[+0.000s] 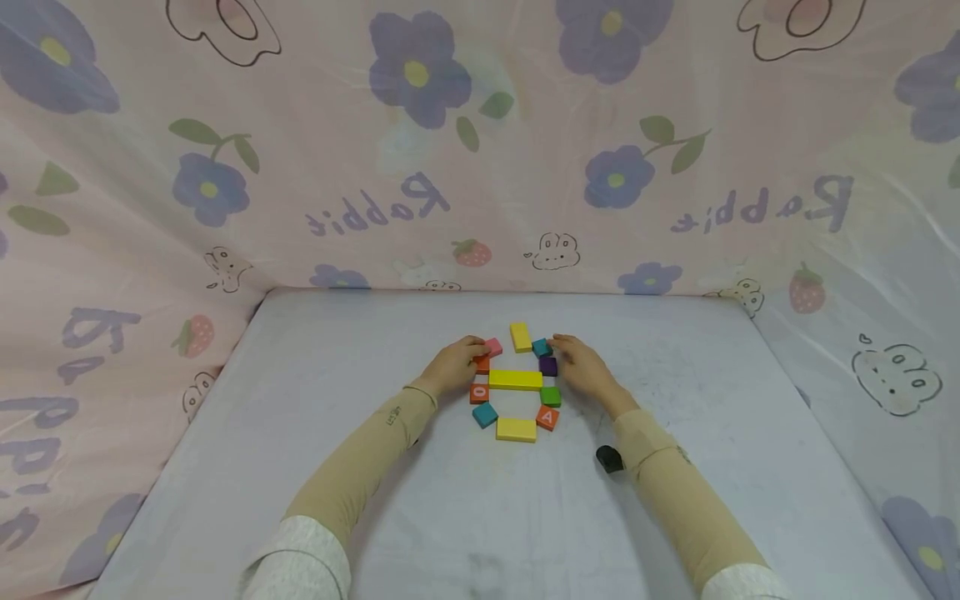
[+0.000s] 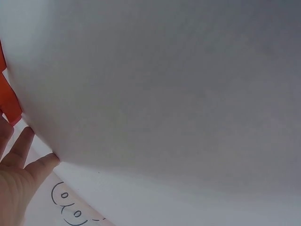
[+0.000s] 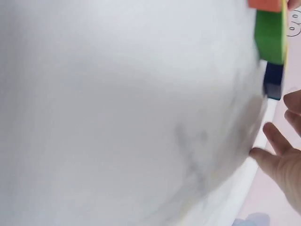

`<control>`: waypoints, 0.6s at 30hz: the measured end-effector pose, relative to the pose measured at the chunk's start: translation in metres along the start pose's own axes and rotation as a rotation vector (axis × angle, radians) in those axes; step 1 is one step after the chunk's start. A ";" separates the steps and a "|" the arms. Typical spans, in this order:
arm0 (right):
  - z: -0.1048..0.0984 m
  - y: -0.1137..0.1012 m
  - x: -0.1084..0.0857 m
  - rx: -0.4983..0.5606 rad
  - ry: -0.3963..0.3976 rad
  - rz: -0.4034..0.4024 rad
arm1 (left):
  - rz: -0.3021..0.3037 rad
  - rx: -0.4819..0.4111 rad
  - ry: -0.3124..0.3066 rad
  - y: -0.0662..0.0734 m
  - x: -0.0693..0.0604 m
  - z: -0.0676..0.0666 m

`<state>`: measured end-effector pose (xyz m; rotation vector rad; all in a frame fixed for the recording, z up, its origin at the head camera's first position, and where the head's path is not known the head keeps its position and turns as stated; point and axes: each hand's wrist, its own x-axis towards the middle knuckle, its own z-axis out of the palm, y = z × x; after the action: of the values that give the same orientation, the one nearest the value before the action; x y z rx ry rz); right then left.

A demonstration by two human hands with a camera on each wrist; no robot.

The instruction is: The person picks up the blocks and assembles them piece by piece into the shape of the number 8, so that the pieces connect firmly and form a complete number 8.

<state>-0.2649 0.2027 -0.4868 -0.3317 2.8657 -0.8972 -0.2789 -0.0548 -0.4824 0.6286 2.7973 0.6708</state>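
Yellow, orange, teal, green, purple and pink wooden blocks lie in a rounded figure on the white table. At its upper left, my left hand [image 1: 452, 365] holds the left end of a pink block [image 1: 493, 347] with its fingertips, beside an orange block [image 1: 482, 365]. Across from it, my right hand [image 1: 588, 371] has loosely extended fingers, the tips at the edge of a teal block [image 1: 542, 347] and near a purple block [image 1: 548, 367]. A long yellow block [image 1: 515, 380] crosses the middle. In the left wrist view the other fingers [image 2: 40, 167] spread out above the table.
An upright yellow block [image 1: 521, 337] stands out at the figure's top, another yellow block [image 1: 517, 430] at its bottom. Green [image 1: 551, 397] and lettered orange blocks [image 1: 547, 417] line the right side. A black object [image 1: 609, 458] sits by the right sleeve. Patterned curtains [image 1: 480, 167] enclose the table.
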 end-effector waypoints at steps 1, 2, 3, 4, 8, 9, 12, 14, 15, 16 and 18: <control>0.000 -0.002 0.001 0.015 0.010 -0.001 | 0.002 0.001 0.001 0.000 0.000 0.000; 0.000 -0.003 0.003 0.027 0.023 -0.006 | 0.004 0.002 0.004 0.000 0.000 0.000; 0.000 -0.005 0.004 0.034 0.037 -0.015 | 0.010 0.000 0.006 0.000 0.000 0.000; 0.001 -0.007 0.005 0.037 0.051 -0.030 | 0.018 -0.002 0.010 0.000 0.000 0.000; 0.004 -0.018 0.010 -0.009 0.110 -0.092 | 0.030 -0.004 0.015 0.001 0.000 0.001; 0.005 -0.021 0.011 -0.031 0.122 -0.102 | 0.029 -0.005 0.013 0.001 0.000 0.001; 0.009 -0.028 0.014 -0.108 0.139 -0.106 | 0.019 -0.003 0.011 0.001 0.001 0.001; 0.011 -0.032 0.016 -0.167 0.137 -0.102 | 0.017 -0.004 0.012 0.001 0.001 0.001; 0.013 -0.033 0.017 -0.197 0.132 -0.097 | 0.016 -0.005 0.014 0.000 0.001 0.001; 0.014 -0.034 0.018 -0.231 0.124 -0.093 | 0.018 -0.003 0.017 0.000 0.001 0.001; 0.017 -0.036 0.020 -0.285 0.102 -0.085 | 0.021 0.000 0.020 -0.001 0.001 0.001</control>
<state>-0.2750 0.1595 -0.4807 -0.4506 3.0977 -0.5294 -0.2801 -0.0547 -0.4840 0.6552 2.8126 0.6841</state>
